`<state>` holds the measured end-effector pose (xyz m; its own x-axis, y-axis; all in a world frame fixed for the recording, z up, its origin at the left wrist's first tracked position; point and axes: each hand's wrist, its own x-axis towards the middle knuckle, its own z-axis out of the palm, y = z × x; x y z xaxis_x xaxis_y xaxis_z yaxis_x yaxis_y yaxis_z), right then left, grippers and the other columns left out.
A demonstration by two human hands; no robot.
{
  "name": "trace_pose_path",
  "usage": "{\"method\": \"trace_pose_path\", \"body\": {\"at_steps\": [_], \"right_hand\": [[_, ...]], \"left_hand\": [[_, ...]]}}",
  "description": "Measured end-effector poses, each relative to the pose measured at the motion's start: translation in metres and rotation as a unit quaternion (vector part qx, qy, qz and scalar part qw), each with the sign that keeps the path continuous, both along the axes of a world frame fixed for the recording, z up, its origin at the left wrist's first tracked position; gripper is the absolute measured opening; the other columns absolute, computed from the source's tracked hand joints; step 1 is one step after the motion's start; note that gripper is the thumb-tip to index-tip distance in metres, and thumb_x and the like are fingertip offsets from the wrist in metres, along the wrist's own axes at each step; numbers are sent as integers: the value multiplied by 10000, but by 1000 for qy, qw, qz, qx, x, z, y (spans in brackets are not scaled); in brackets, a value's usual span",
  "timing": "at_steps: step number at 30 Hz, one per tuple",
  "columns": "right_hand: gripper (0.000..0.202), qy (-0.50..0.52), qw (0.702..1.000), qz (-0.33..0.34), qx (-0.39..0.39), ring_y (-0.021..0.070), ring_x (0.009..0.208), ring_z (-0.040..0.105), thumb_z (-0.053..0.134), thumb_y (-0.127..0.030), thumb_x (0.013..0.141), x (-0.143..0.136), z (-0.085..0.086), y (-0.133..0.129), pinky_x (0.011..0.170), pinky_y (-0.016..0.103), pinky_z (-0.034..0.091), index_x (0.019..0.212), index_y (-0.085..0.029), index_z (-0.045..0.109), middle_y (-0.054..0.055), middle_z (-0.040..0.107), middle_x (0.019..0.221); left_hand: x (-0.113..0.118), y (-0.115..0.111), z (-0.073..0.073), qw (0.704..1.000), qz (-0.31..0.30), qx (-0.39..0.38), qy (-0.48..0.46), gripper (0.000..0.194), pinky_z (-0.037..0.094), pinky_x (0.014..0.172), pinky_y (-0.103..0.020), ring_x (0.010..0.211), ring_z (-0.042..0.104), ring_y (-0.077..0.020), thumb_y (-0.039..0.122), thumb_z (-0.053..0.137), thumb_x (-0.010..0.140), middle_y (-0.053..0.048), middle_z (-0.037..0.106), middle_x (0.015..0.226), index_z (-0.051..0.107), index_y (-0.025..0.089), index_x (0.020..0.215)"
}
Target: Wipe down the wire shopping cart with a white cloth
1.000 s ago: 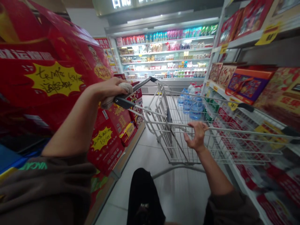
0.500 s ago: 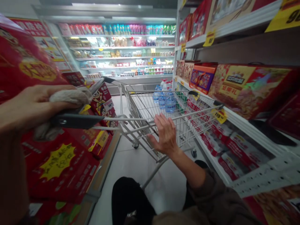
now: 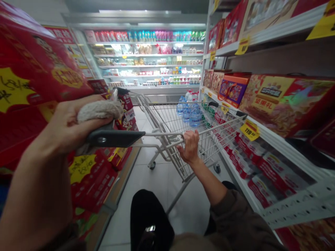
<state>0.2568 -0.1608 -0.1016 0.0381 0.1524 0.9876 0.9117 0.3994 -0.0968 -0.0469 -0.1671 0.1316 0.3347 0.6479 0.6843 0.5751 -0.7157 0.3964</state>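
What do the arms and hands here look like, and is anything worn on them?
They're a person's: the left hand and right hand are bare, without gloves or cables. The right sleeve is dark brownish-grey, leaving the forearm uncovered. Only a dark edge of the left sleeve shows.

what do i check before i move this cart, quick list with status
1. Left hand on the handle: ok, it grips a cloth there.
2. Right hand on the cart rail: ok, closed over it.
3. Way ahead: not ok, water bottles stand beyond the cart and may be in its path.
4. Gap to the shelf on the right: cannot tell, the cart overlaps it in view.
5. Wheels: cannot tell, two show, any others are hidden.
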Motion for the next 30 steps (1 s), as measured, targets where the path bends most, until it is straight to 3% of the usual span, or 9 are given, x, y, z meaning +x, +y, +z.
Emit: {"method": "trace_pose_path", "body": {"at_steps": [2,6,11,16,19,22,26,28,30], "right_hand": [[407,-5,1000,2,21,252,1148,615,306,-524,1044,6,-3,6,1189,529,382,1157,-214,545,91,626,1053],[422,4,999,15,38,264,1105,636,303,-517,1037,22,-9,15,1156,545,424,1145,-210,572,98,636,1018],[469,18,999,8,38,285,1103,657,259,-527,1034,51,-12,25,1141,588,444,1151,-203,578,124,657,1041],[524,88,995,39,13,292,1227,639,221,-559,1039,79,-8,30,1170,603,419,1100,-212,609,126,677,1087],[551,153,985,69,-33,289,1285,622,190,-529,1052,95,-1,25,1165,613,424,1037,-214,641,128,700,1120],[511,200,976,67,-53,269,1224,651,226,-464,1063,101,18,7,1084,562,503,1112,-212,668,127,711,1166],[422,147,988,24,46,272,1329,592,364,-395,1049,73,73,-32,1151,552,455,1381,-239,572,131,649,1348],[448,76,995,32,58,268,1380,558,349,-381,1052,48,105,-49,1189,550,418,1446,-241,509,128,614,1415],[431,25,997,62,34,239,1294,612,324,-325,1056,24,129,-56,1173,497,432,1426,-222,520,115,672,1323]], "left_hand": [[6,-3,0,999,-42,-21,1,232,408,562,-255,630,525,-132,445,722,742,42,620,723,704,225,815],[17,-6,-1,996,-85,9,31,217,393,578,-256,623,530,-123,437,684,832,37,612,705,690,220,819],[51,-19,-8,993,-77,75,48,316,374,585,-284,610,505,-126,486,576,944,28,575,693,661,214,805],[98,-37,-19,975,-133,174,40,310,503,774,-386,856,641,-217,497,541,973,-58,698,933,673,216,970],[115,-29,-22,966,-156,198,54,301,526,856,-444,931,663,-255,531,528,975,-76,717,980,659,260,986],[117,-2,-22,969,-151,183,64,350,528,822,-443,894,663,-256,578,502,977,-78,716,955,662,268,949],[120,30,-21,974,-122,178,75,536,500,771,-431,845,641,-254,669,342,1003,-89,688,895,643,240,890],[131,29,-20,970,-114,187,101,609,493,805,-439,887,640,-263,646,201,1033,-102,689,926,638,245,892],[148,18,-21,966,-106,202,123,626,486,831,-440,916,635,-264,572,126,1056,-106,693,956,641,243,926]]}}
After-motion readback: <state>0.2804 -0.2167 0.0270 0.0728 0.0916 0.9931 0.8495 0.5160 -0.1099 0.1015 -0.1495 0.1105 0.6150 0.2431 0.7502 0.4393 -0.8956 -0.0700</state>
